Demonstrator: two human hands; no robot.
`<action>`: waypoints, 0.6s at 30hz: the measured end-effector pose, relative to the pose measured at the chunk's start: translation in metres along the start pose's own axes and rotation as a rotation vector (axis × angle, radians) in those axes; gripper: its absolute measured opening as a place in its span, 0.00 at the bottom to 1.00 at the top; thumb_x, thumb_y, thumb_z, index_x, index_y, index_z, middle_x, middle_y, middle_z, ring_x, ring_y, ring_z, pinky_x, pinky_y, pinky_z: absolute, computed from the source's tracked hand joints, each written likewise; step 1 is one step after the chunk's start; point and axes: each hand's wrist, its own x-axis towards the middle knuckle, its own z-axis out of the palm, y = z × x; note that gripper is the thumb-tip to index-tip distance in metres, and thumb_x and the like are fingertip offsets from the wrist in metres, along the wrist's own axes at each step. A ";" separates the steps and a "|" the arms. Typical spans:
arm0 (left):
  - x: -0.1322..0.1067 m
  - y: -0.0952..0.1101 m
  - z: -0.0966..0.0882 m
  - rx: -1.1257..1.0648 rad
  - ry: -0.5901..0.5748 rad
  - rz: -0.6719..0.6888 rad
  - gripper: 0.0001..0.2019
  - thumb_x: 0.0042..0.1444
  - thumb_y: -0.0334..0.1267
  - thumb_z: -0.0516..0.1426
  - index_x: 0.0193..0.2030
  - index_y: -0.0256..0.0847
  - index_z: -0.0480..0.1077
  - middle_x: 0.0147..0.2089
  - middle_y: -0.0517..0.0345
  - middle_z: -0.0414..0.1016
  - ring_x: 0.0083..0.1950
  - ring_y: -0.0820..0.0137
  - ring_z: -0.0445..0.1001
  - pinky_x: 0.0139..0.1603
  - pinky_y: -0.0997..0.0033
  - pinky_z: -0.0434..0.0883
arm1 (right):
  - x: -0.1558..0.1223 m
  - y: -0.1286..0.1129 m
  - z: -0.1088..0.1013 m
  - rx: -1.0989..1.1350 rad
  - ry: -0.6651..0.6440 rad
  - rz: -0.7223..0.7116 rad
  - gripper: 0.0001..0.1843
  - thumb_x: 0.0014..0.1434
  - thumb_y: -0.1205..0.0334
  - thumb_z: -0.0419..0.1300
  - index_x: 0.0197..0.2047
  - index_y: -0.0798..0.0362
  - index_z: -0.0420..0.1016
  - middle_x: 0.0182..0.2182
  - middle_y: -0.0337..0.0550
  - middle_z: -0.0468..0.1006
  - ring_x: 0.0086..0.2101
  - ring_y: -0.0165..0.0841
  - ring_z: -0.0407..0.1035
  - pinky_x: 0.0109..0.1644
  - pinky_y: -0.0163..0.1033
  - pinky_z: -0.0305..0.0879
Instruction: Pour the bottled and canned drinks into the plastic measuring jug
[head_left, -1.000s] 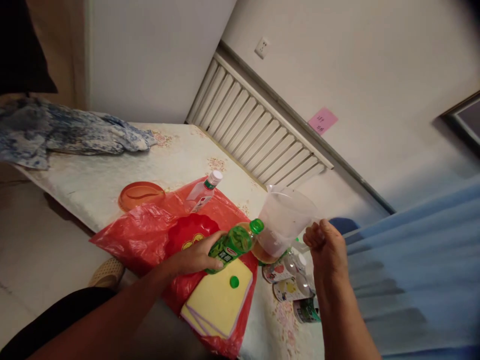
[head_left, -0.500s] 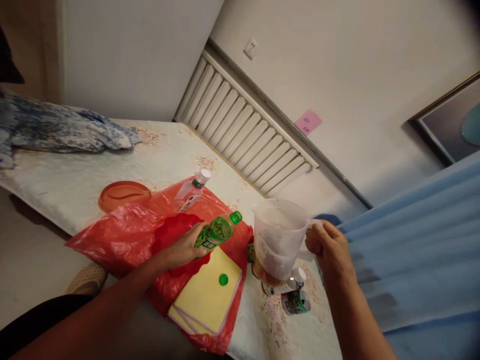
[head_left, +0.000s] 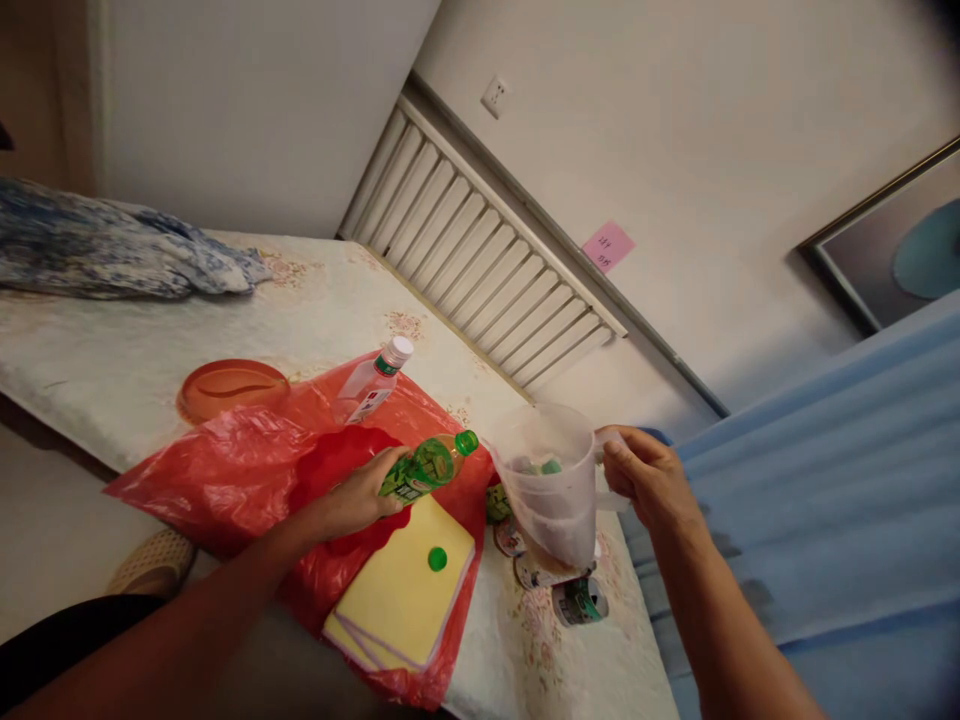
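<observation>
My left hand is closed around a green-labelled plastic bottle, which leans to the right over a red scalloped basin. The bottle's green neck points toward the jug. With my right hand I grip the handle of a translucent plastic measuring jug, held above the table and tipped left. Its spout is close to the bottle's mouth; a gap still shows between them. Brownish colour shows at the jug's base, but I cannot tell how much liquid is inside. A green bottle cap lies on folded yellow cloths.
A red plastic bag spreads under the basin and cloths. A clear white-capped bottle and an orange lid are behind. Cans lie beneath the jug on the flowered tablecloth. A radiator and blue curtain border the table.
The jug has tipped further left, its spout moving nearer the bottle's mouth. My left hand keeps its hold on the bottle. The whole view has shifted slightly.
</observation>
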 end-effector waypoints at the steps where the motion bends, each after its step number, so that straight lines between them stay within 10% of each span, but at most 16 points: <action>1: 0.000 0.000 0.000 -0.009 -0.003 0.001 0.34 0.45 0.34 0.56 0.63 0.44 0.58 0.60 0.51 0.72 0.59 0.57 0.72 0.59 0.58 0.70 | 0.001 0.000 0.000 -0.013 -0.006 0.003 0.21 0.49 0.47 0.72 0.37 0.57 0.79 0.14 0.28 0.57 0.16 0.21 0.46 0.19 0.30 0.41; 18: 0.002 -0.010 0.002 0.014 0.018 0.045 0.32 0.45 0.32 0.57 0.61 0.47 0.63 0.61 0.53 0.72 0.63 0.55 0.69 0.62 0.57 0.68 | 0.011 -0.013 0.002 -0.194 -0.104 0.033 0.23 0.50 0.43 0.70 0.36 0.56 0.78 0.16 0.30 0.58 0.17 0.22 0.47 0.20 0.30 0.41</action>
